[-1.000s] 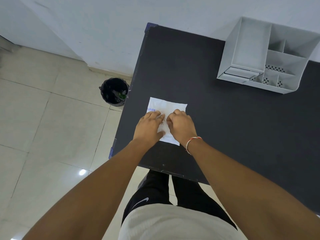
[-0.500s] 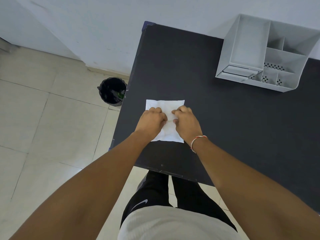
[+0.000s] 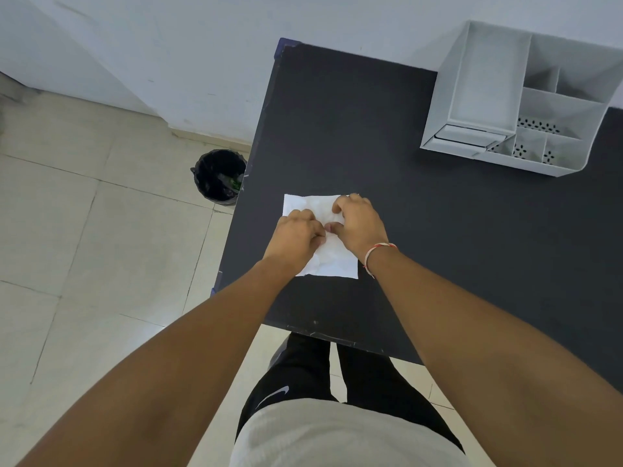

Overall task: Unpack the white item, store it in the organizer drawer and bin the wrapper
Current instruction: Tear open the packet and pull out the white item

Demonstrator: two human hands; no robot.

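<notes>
A flat white packet (image 3: 332, 262) lies on the black table (image 3: 438, 230) near its left edge. Both hands rest on top of it. My left hand (image 3: 296, 234) pinches the packet's middle with curled fingers. My right hand (image 3: 359, 224) presses on the packet's right half, fingers reaching to its far edge. What is inside the packet is hidden. The white organizer (image 3: 526, 102) stands at the table's far right against the wall; its drawer (image 3: 468, 134) at the lower left front is closed. A black bin (image 3: 219, 178) stands on the floor beside the table's left edge.
A white wall runs behind the table. Beige floor tiles (image 3: 84, 247) spread to the left. The table's near edge is just in front of my legs. The organizer has several open compartments, some with perforated floors.
The packet has turned slightly and now lies squarer to the table edge; the blue print seen earlier no longer shows. My right hand's fingers have reached further along the packet's far edge.
</notes>
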